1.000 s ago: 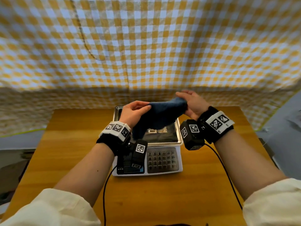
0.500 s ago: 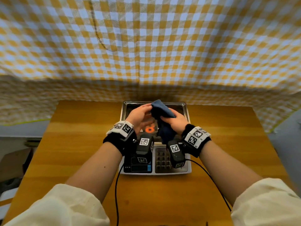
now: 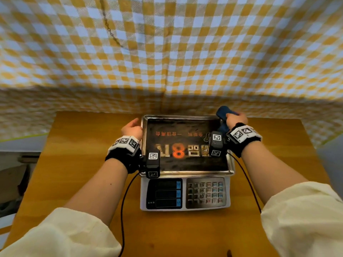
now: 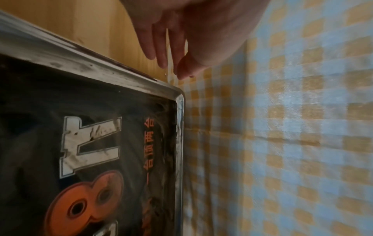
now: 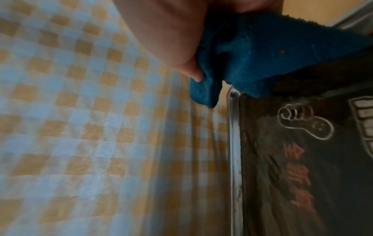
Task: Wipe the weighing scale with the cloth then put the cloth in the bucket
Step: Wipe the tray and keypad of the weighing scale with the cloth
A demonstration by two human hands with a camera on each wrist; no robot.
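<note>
- Wooden surface [image 3: 78,164], orange-brown, carries the weighing scale [image 3: 185,193] at its middle, towards the far edge; a yellow-and-white checked cloth backdrop [image 3: 167,52] hangs behind.
- Left hand [image 3: 132,129]: now apart from the cloth and holding nothing, whereas half a second ago both hands met over the pan. It sits at the left rim of the pan near the far-left corner; in the left wrist view the fingers [image 4: 159,47] are straight and loosely together, pointing down just beside the rim. Whether they touch the metal cannot be told.
- Pan [image 3: 187,145]: steel tray lined with a dark printed sheet, now fully uncovered; a second ago the cloth hung over its centre.
- Display and keypad [image 3: 206,192]: on the near face of the scale, untouched.
- Cloth [image 3: 223,113]: blue terry, bunched, now at the far-right corner of the pan; in the right wrist view one fold overlaps the rim there.
- Right hand [image 3: 236,119]: fingers curled round the bunched cloth, thumb pressed into it.
- Reading: the cloth has passed to one hand and the other appears set to steady the scale, so wiping is judged about to start from the far-right corner. The bucket is not in view; the second step is not yet begun.
</note>
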